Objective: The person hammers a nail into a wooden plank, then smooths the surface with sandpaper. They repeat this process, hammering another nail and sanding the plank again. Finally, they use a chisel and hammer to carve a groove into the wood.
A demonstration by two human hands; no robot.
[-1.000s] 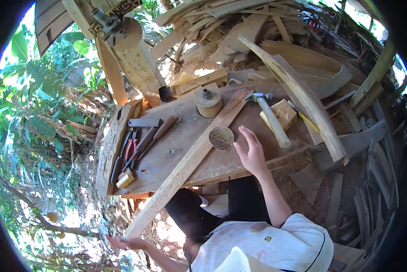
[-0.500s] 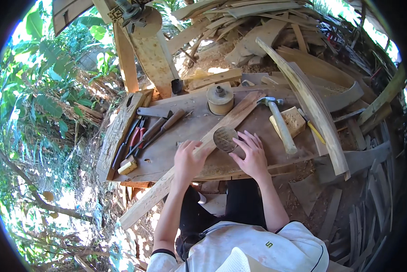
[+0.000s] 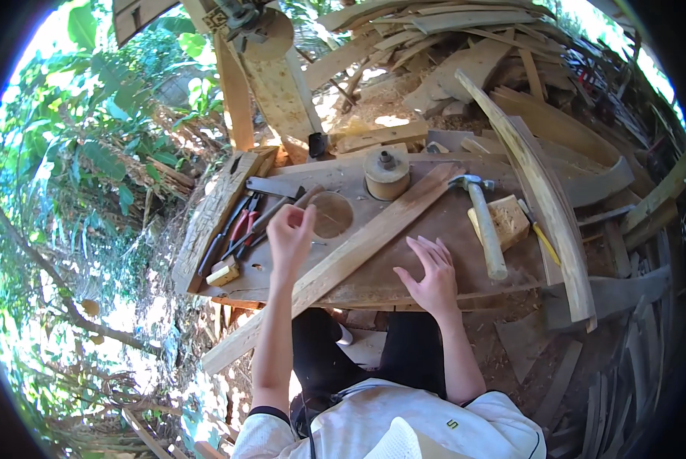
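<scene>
My left hand (image 3: 290, 239) is raised over the left part of the workbench (image 3: 442, 256), its fingers closed at the near-left edge of a thin round brown disc (image 3: 331, 215). The fingertips partly hide how the disc is gripped. My right hand (image 3: 432, 274) is empty, fingers spread, above the bench's front edge. A long wooden plank (image 3: 358, 249) lies slantwise between the hands and juts out past the front edge. Beyond my left hand lie several hand tools, including red-handled pliers (image 3: 245, 225).
Right of my right hand, a hammer (image 3: 484, 229) leans on a wooden block (image 3: 503, 222) beside a yellow-handled tool (image 3: 546, 243). A cylindrical piece with a metal spindle (image 3: 386, 172) stands at the back. A long curved timber (image 3: 538, 183) borders the right; scrap wood (image 3: 435, 69) is piled behind.
The disc has moved left off the plank, along with my left hand. My right hand has come away from the disc and drawn slightly nearer to me. The view has shifted a little.
</scene>
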